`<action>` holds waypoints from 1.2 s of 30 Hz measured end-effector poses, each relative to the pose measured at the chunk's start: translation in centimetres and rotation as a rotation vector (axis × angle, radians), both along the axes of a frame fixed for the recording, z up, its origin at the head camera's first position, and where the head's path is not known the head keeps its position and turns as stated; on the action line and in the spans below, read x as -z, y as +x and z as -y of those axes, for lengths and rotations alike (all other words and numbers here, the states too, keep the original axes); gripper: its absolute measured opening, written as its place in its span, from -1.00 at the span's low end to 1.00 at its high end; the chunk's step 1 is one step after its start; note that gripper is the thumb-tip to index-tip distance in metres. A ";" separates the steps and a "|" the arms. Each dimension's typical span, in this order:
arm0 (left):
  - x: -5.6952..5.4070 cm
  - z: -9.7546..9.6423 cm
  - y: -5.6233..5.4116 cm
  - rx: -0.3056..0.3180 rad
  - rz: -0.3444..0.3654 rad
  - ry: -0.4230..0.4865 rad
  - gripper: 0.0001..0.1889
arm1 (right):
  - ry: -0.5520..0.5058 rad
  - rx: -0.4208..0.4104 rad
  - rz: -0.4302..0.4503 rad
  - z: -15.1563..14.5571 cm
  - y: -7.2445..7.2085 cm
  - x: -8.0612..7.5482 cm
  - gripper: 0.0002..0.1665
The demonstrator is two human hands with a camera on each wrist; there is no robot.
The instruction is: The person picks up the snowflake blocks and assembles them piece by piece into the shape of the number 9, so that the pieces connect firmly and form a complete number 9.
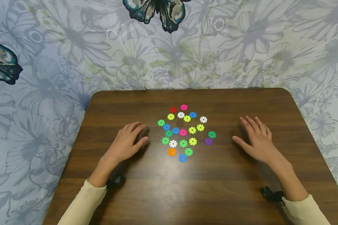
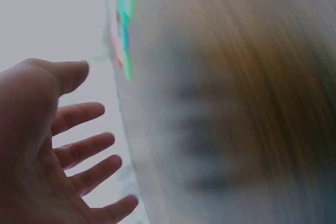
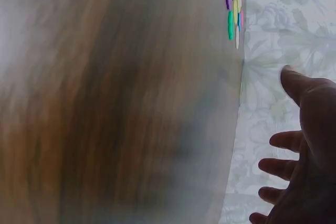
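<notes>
Several flat, notched plastic discs in many colours lie loosely grouped at the middle of the table, among them an orange disc, a purple disc and a red disc. To the left of the group is my left hand, fingers relaxed and holding nothing; the nearest disc is a green one. My right hand is over the table on the right, fingers spread and nothing in it, apart from the discs. Both wrist views show the fingers separated, with the discs seen edge-on beyond them.
The brown wooden table has rounded far corners. Behind it stands a wall papered with flowers, with dark butterfly decorations on it. A dark strap device sits at the right wrist.
</notes>
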State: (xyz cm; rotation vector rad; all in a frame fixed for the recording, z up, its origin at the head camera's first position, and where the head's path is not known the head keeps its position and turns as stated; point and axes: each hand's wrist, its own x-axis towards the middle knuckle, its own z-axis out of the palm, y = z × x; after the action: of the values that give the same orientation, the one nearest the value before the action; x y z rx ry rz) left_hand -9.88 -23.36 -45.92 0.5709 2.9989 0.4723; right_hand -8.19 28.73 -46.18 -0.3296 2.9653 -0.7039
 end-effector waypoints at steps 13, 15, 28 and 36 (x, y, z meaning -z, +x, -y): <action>0.6 -5.9 1.7 0.093 0.151 0.250 -0.81 | -0.165 -0.127 -0.148 3.3 -0.6 0.5 -0.38; 0.8 -6.6 1.8 0.083 0.166 0.261 -0.83 | -0.178 -0.141 -0.134 4.0 -0.7 0.6 -0.42; 1.9 -9.2 2.4 0.004 0.085 0.172 -0.70 | -0.186 -0.350 -0.036 9.1 -0.7 0.6 -0.66; 2.1 -10.0 2.4 -0.021 0.091 0.100 -0.69 | -0.157 -0.458 0.048 12.0 -0.6 0.5 -0.64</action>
State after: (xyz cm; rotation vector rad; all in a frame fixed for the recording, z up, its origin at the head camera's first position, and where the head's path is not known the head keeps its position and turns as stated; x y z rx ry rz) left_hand -7.51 -13.33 -48.05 0.5098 2.9104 0.6343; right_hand -8.78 16.76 -46.68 -0.9466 2.6408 -0.8609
